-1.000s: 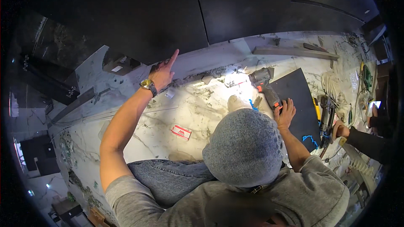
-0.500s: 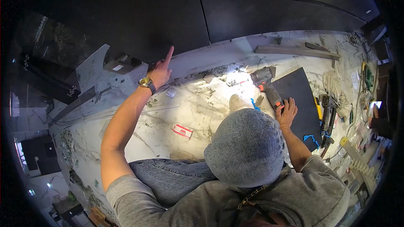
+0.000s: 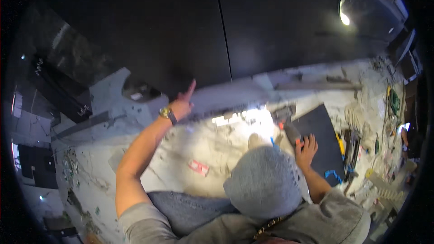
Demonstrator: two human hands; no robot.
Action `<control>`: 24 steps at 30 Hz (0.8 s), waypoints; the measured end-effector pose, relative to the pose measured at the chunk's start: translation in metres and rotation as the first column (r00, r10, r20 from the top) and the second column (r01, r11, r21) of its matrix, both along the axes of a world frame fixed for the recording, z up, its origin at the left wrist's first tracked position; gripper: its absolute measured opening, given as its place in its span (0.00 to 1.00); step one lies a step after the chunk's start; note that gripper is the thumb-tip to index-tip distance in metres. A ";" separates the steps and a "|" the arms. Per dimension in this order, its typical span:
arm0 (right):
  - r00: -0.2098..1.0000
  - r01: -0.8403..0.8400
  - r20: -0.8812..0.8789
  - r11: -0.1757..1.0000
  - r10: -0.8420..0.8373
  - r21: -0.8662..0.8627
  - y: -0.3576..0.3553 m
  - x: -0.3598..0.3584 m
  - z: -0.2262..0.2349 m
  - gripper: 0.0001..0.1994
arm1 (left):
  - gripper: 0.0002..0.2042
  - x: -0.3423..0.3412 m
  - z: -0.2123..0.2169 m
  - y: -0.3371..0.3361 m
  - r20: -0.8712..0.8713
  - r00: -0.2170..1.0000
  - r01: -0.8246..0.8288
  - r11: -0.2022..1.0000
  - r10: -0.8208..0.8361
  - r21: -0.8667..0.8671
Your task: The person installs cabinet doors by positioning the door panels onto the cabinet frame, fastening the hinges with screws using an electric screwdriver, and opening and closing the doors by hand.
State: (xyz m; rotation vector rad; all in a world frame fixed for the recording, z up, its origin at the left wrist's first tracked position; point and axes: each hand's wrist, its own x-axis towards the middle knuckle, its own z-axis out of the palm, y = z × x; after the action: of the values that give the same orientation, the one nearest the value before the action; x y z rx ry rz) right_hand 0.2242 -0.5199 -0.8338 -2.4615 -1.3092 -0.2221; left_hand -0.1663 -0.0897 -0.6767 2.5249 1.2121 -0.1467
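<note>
Two hands are spread wide: the left hand (image 3: 181,105), left of centre, is raised with its forefinger stretched against the dark cabinet door (image 3: 199,31), while the right hand (image 3: 306,150), fingers apart, is pressed flat on the black panel (image 3: 322,140), steadying it on the floor (image 3: 208,149).

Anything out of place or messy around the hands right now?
Nothing looks broken. The floor is dusty, with a red-and-white scrap lying loose and tools and cables strewn right of the dark board. The left hand points at the black panel; the right hand rests spread at the board's edge.
</note>
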 end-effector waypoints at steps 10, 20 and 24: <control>1.000 0.015 -0.019 1.000 -0.014 0.019 -0.017 -0.006 0.005 0.24 | 0.30 0.134 0.237 0.002 -0.022 0.905 0.108 0.180 -0.425 0.978; 0.997 0.013 -0.078 1.000 -0.015 -0.021 -0.012 -0.004 0.007 0.29 | 0.35 0.150 0.315 0.026 0.042 0.888 0.040 0.168 -0.457 0.985; 0.994 0.017 -0.110 1.000 -0.017 -0.004 -0.013 -0.001 0.002 0.30 | 0.36 0.132 0.360 0.040 0.058 0.873 0.015 0.145 -0.485 0.989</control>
State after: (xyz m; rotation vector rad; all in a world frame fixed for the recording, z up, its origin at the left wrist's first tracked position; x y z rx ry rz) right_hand 0.2234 -0.5332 -0.8320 -2.4505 -1.2437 -0.0869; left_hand -0.0343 -0.0499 -0.3166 3.5103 0.6798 1.5393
